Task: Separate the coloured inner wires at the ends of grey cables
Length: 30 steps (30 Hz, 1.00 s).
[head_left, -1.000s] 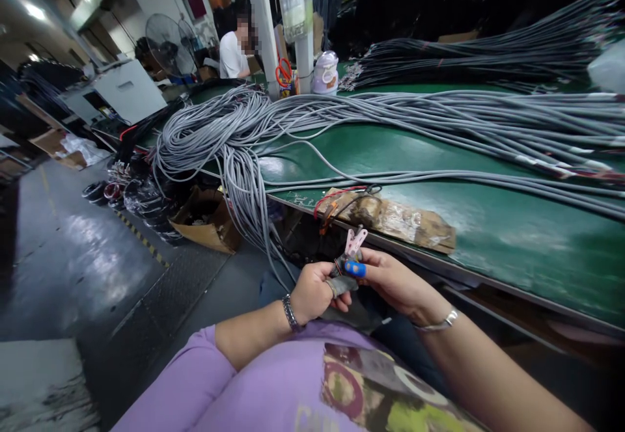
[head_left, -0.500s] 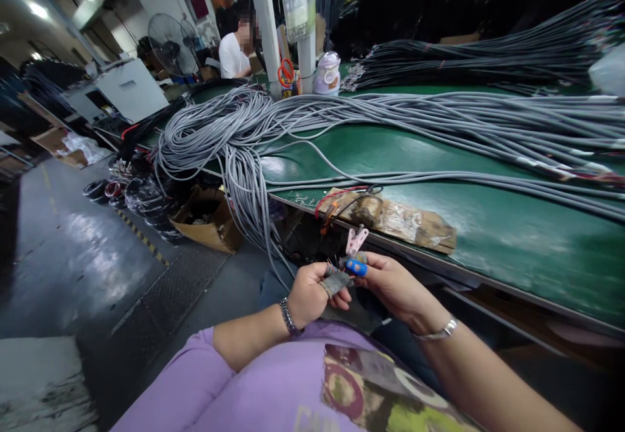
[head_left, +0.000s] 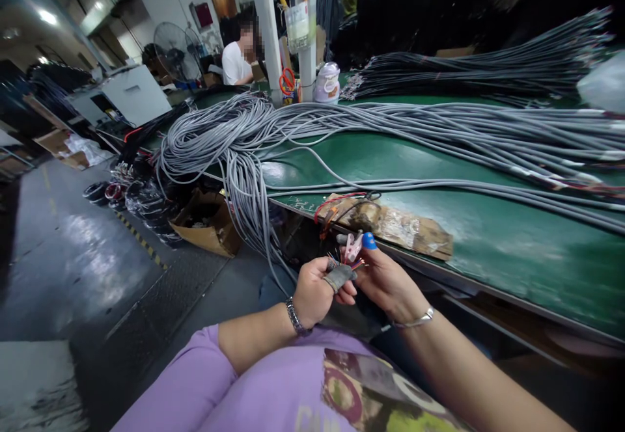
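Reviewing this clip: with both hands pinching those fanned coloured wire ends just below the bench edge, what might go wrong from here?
1. The fine coloured wire ends sit between the left hand and right hand; a slip of either grip might bend or mix them.
2. The pink clip rests among the fingers and may drop to the floor.
3. The grey cables hang over the green table edge nearby and might snag.

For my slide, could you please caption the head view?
Both hands, left and right, hold a cable end's coloured wires beside a green bench.

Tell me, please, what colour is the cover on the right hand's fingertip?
Blue fingertip cover, clearest in the head view.
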{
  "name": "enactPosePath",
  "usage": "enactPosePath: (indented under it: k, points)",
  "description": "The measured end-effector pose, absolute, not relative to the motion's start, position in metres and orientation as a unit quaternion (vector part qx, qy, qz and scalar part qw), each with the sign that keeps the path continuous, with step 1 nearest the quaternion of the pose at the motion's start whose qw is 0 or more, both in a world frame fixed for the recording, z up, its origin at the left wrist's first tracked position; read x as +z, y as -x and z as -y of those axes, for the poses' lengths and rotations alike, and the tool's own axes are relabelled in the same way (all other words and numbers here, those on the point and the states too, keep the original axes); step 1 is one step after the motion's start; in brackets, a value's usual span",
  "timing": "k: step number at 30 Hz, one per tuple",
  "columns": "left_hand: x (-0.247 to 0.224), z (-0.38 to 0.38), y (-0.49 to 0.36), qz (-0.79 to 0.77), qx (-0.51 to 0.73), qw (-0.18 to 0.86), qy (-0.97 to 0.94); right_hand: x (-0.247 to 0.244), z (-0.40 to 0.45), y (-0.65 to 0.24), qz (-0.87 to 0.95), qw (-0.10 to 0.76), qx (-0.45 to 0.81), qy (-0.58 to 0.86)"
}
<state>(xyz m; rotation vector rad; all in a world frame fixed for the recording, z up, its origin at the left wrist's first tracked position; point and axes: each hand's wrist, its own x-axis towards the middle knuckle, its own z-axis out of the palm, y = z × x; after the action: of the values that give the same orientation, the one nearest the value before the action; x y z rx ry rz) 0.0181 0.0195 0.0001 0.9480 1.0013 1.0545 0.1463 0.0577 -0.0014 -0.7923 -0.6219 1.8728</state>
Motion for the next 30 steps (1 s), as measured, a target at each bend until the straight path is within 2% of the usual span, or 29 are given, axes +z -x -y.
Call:
enactPosePath:
  k: [8, 17, 23, 27, 30]
  points:
    - [-0.005, -0.021, -0.019, -0.459, 0.434, 0.648, -0.425, -0.002, -0.057, -0.143, 0.252, 0.509, 0.745, 0.350]
    - [-0.007, -0.011, -0.007, -0.454, 0.442, 0.646, -0.425, -0.012, -0.035, -0.161, 0.320, 0.435, 0.776, 0.326]
    - [-0.004, -0.010, -0.005, -0.453, 0.407, 0.632, -0.479, -0.007, -0.018, -0.161, 0.442, 0.462, 0.648, 0.415]
    - [-0.001, -0.012, -0.001, -0.441, 0.346, 0.615, -0.555, 0.003, -0.019, -0.157, 0.484, 0.433, 0.631, 0.424]
    - [0.001, -0.011, 0.002, -0.458, 0.362, 0.594, -0.554, 0.006, -0.021, -0.154, 0.480, 0.431, 0.632, 0.430]
